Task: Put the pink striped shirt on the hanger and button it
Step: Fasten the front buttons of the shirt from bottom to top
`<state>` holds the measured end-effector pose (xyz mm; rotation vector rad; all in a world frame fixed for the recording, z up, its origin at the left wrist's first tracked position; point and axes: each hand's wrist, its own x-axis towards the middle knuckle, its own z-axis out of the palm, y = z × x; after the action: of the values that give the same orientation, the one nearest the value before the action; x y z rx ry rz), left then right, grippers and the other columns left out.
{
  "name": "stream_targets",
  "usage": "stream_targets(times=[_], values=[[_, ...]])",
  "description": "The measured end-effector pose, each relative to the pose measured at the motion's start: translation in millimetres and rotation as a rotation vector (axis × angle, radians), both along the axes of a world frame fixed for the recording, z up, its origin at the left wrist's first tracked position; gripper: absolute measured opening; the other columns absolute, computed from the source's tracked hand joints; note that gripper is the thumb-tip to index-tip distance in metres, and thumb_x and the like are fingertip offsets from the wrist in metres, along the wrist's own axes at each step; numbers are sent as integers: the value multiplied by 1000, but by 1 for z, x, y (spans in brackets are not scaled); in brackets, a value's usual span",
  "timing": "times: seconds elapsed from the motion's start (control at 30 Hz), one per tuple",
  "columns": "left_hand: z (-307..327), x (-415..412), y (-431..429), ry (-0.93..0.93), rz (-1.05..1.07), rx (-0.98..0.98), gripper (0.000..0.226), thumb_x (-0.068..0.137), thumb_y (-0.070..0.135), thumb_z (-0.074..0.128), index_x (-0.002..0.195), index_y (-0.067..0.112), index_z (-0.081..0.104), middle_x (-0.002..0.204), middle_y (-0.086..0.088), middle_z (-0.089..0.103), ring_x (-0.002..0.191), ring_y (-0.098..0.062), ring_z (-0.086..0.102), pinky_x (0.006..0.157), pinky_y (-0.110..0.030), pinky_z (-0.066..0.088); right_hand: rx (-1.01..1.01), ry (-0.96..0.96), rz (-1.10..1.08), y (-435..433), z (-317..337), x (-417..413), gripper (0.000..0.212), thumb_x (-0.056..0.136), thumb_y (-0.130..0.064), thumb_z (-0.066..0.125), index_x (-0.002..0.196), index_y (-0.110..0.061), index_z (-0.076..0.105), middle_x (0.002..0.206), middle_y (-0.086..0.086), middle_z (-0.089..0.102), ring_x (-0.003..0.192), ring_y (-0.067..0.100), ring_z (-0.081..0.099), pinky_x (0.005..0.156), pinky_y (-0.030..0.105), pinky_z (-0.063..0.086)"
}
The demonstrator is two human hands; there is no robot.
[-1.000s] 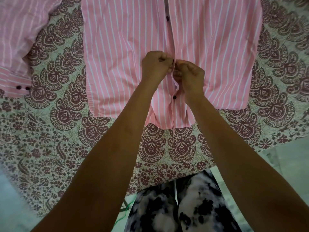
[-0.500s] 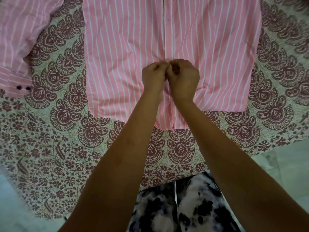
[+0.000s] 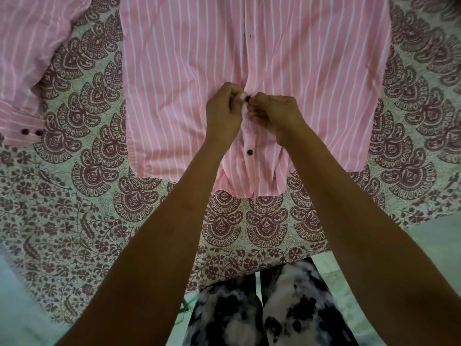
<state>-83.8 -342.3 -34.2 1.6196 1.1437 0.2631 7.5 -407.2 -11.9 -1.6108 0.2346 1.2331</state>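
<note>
The pink striped shirt [image 3: 174, 83] lies flat on a patterned bedsheet, hem toward me, its placket running down the middle. My left hand [image 3: 223, 113] pinches the left edge of the placket. My right hand [image 3: 274, 113] pinches the right edge, with a dark button [image 3: 247, 98] showing between the fingertips of both hands. Another dark button [image 3: 249, 152] sits below my hands, apart from its hole. A small dark button [image 3: 250, 35] shows higher on the closed placket. One sleeve [image 3: 27, 71] lies at the far left, two dark cuff buttons on it. No hanger is in view.
The bedsheet [image 3: 87, 196] with maroon paisley print covers the surface and ends at a pale floor [image 3: 436, 245] on the right and lower left. My black-and-white patterned legs [image 3: 262, 315] stand at the bottom.
Both hands stayed on the same placket button. Half a second ago they pressed together and hid it; now they have drawn slightly apart and the button shows.
</note>
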Motion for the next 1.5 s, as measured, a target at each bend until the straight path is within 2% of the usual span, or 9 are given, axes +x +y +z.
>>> stream_targets(times=[0.17,0.3,0.43,0.63,0.87,1.0,1.1,1.37,1.5], values=[[-7,-1,6,26,-80,136,8,85,1,54,85,-1,61,75,3,63,64,9,56,66,-5,41,-32,-117,37,-3,-11,-2,19,79,0,63,61,-7,66,54,7,59,50,14,52,55,24,49],[-12,1,22,75,-48,-21,14,77,-4,63,79,10,64,71,13,60,59,12,56,65,-4,44,-201,-698,411,-8,-18,2,8,78,-18,65,74,-11,65,64,-1,58,64,15,54,62,25,41],[2,9,41,-3,76,-52,31,76,-5,61,70,26,59,77,8,63,73,-3,61,76,-18,50,-187,-963,510,5,-8,7,32,73,-34,70,92,-11,56,91,2,63,77,19,59,64,32,47],[12,35,60,-48,36,9,22,76,-6,58,77,16,61,78,5,63,76,-8,60,79,-21,51,-326,-1191,649,48,-13,28,55,76,-33,68,120,-9,46,113,10,52,84,22,56,58,30,40],[8,68,80,-8,-73,139,14,74,-3,58,84,3,67,72,15,61,65,4,58,74,-16,51,-319,-1026,559,57,-19,58,22,85,-20,51,104,-16,63,98,2,68,90,19,61,69,29,45],[3,80,79,5,-119,198,11,74,5,63,82,1,69,73,6,67,71,-6,63,74,-19,53,-30,-544,154,58,-30,65,15,81,-13,66,68,-20,70,59,-12,64,58,6,55,64,27,46],[-5,84,78,107,-155,264,15,77,4,62,88,4,72,86,-7,72,80,-15,65,78,-23,51,50,-299,-7,53,-32,70,23,80,-4,66,62,-18,65,51,-3,54,47,10,46,54,25,40],[-12,93,81,309,-170,328,15,82,8,56,93,5,65,91,-6,69,75,-12,57,66,-17,41,131,-175,-68,56,-35,69,24,79,7,61,66,-13,65,49,-7,58,44,6,50,49,19,43],[-12,100,84,390,-183,368,20,81,6,47,89,6,65,95,-7,68,86,-21,62,71,-28,47,125,-198,-98,59,-44,62,29,76,4,65,61,-20,70,58,-7,66,66,14,61,76,35,54]])
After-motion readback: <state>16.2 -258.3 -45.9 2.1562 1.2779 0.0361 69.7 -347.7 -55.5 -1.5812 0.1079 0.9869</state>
